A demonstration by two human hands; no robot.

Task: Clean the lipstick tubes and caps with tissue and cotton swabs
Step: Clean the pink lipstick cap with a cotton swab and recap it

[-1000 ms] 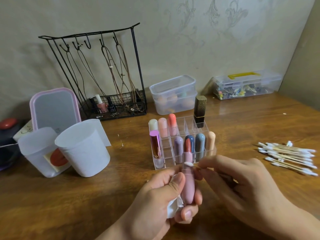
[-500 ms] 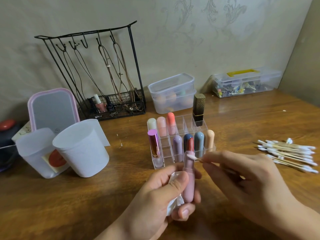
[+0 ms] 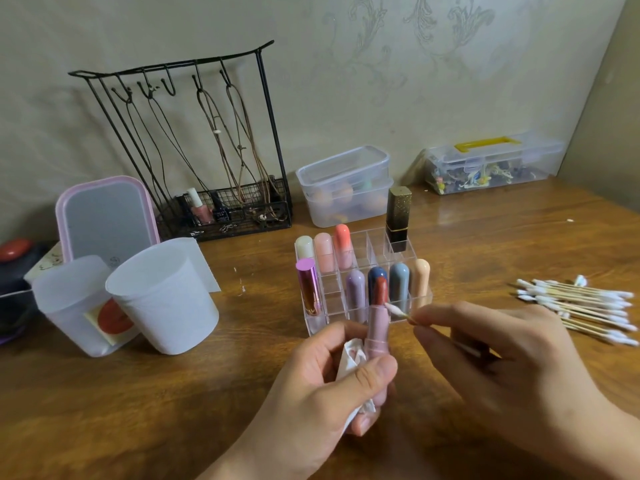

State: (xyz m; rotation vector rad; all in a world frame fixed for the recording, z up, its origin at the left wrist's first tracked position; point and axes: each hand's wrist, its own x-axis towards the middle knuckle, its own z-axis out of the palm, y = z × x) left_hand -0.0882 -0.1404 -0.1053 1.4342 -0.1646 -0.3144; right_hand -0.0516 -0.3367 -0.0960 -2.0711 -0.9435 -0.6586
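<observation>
While the left hand (image 3: 332, 386) grips the upright lipstick tube (image 3: 378, 336) and tissue (image 3: 349, 358), the right hand (image 3: 502, 368) pinches a cotton swab (image 3: 398, 311), tip touching the tube's rim on the side nearer that hand.

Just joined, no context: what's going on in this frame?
A person is cleaning a lipstick at a wooden table. The left hand grips an open pink lipstick upright, with a crumpled tissue tucked in the same hand. The right hand pinches a cotton swab, its tip at the tube's rim beside the red bullet. More lipsticks stand in a clear organizer behind, and a pile of swabs lies to the right.
</observation>
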